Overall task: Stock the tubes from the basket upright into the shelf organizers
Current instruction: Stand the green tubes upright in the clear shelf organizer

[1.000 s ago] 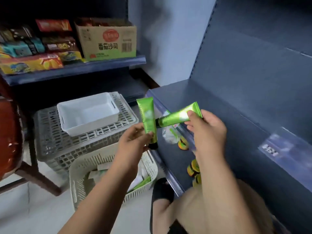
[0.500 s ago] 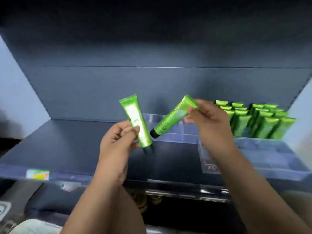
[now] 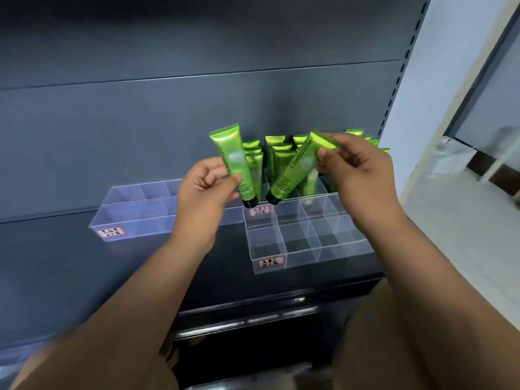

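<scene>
My left hand (image 3: 206,190) grips a green tube (image 3: 233,161) almost upright, black cap down. My right hand (image 3: 357,170) pinches the flat crimped end of a second green tube (image 3: 295,170), which slants with its cap down and to the left. Both caps hover just above the back-left cells of a clear divided organizer (image 3: 298,249) on the dark shelf. Several green tubes (image 3: 277,153) stand upright in its rear cells, partly hidden behind my hands. The basket is out of view.
A second clear organizer (image 3: 135,218) lies to the left on the dark shelf (image 3: 56,263), its cells holding nothing. A perforated shelf upright (image 3: 399,74) and a pale wall bound the right side. A lower shelf edge (image 3: 247,319) runs below.
The view swung from the basket and the shelf end to the shelf front. Both hands carried their tubes right, to just above the right organizer's cells.
</scene>
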